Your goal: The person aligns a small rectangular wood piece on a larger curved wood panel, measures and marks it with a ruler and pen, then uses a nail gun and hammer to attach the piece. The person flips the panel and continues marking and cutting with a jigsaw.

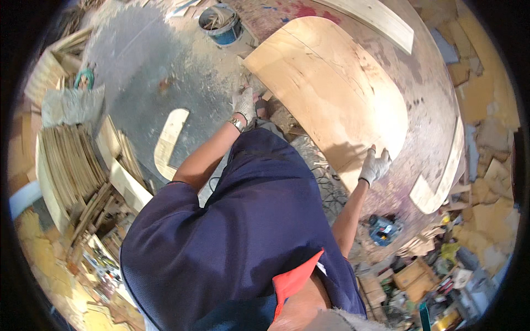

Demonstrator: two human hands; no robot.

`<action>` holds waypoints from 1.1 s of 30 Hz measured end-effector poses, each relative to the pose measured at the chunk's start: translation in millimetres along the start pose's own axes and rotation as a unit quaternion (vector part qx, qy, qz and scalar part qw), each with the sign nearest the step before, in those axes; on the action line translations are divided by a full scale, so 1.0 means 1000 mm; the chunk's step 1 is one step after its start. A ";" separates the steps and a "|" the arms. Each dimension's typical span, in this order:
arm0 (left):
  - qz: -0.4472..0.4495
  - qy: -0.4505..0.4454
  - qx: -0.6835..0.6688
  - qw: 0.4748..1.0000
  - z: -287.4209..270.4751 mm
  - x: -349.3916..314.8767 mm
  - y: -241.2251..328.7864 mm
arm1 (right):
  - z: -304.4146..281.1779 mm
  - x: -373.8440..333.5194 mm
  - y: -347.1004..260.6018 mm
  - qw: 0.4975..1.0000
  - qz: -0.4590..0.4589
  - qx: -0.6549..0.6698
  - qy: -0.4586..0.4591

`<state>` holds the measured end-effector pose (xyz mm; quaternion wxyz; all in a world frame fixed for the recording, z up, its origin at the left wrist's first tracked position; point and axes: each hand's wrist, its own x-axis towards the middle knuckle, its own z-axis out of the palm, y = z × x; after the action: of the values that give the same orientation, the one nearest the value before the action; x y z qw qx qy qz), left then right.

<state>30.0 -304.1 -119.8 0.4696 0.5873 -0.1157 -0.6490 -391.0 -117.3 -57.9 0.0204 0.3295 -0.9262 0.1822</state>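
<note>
A large plywood panel (331,83) with rounded corners lies on the worktable, its straight edge toward me. My right hand (375,165), in a pale work glove, rests on the panel's near right part with its fingers apart. My left hand (244,103), gloved too and with a metal watch at the wrist, is beside the panel's left edge. Its fingers look curled next to a dark, reddish object (261,107), which is too small and too hidden to name.
A blue jigsaw-like power tool (385,229) sits on the table near my right forearm. Curved wood offcuts lie at the right (439,190) and on the floor (170,144). A bucket of scraps (221,25) stands ahead; stacked wood strips (72,165) are at left.
</note>
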 end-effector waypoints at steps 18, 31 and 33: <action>-0.073 0.052 0.029 0.995 0.051 0.018 0.066 | 0.167 0.236 -0.340 0.917 -0.345 -0.050 -0.192; 0.016 0.108 0.061 0.992 0.065 0.005 0.078 | 0.196 0.253 -0.358 0.931 -0.214 0.034 -0.293; -0.039 0.084 0.133 0.987 0.057 0.007 0.075 | 0.197 0.253 -0.357 0.931 -0.217 0.033 -0.292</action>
<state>16.6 -371.5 -55.8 0.3697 0.7011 -0.1378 -0.5940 -352.4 -594.3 -85.7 -0.2230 0.5620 -0.7902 0.0997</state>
